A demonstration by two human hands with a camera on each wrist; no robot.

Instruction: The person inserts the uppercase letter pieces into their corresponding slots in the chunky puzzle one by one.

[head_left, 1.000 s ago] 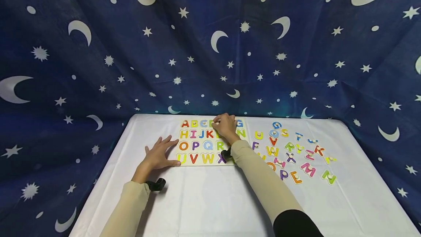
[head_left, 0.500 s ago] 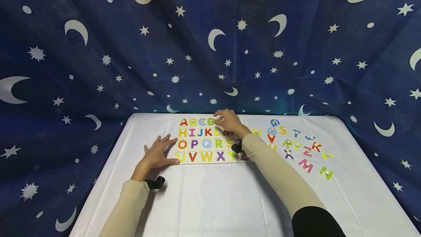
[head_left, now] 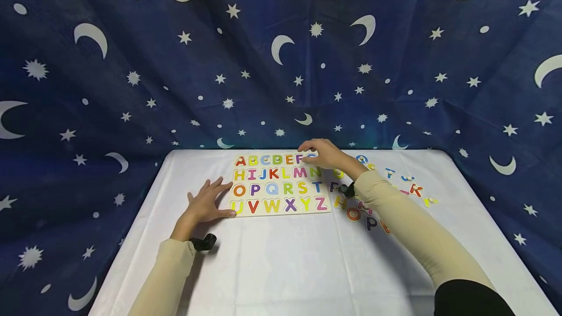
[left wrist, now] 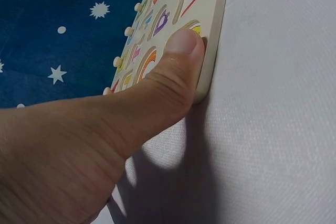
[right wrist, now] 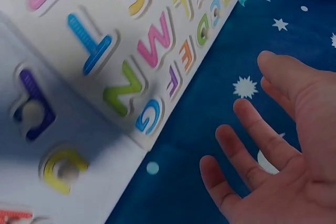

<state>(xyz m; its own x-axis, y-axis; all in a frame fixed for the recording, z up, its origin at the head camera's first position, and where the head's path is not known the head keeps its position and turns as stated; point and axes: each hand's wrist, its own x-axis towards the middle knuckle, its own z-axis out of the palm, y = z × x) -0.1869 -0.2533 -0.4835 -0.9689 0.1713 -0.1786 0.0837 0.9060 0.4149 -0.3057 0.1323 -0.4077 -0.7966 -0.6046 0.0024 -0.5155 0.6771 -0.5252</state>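
Note:
A wooden alphabet puzzle board (head_left: 281,213) lies on the white table. My left hand (head_left: 205,204) rests at its left edge with fingers spread, and in the left wrist view the thumb (left wrist: 173,69) lies over the board's corner. Knobbed letters A (head_left: 240,161), B (head_left: 253,160), C (head_left: 265,160) and D (head_left: 277,160) sit in the top row. Above the right end of that row is my right hand (head_left: 327,154), overlapping the G slot. The right wrist view shows its fingers (right wrist: 268,142) apart with nothing between them.
Several loose knobbed letters lie right of the board, among them a yellow U (right wrist: 65,169), an orange O (head_left: 353,214), a purple P (head_left: 371,223) and a red K (head_left: 415,189). My right sleeve (head_left: 408,223) covers part of them. A starry blue curtain (head_left: 246,111) hangs behind the table.
My right hand has moved right from the D slot towards the G slot, and its fingers have spread. Letter D now shows uncovered in the board. The left hand stays at the board's edge.

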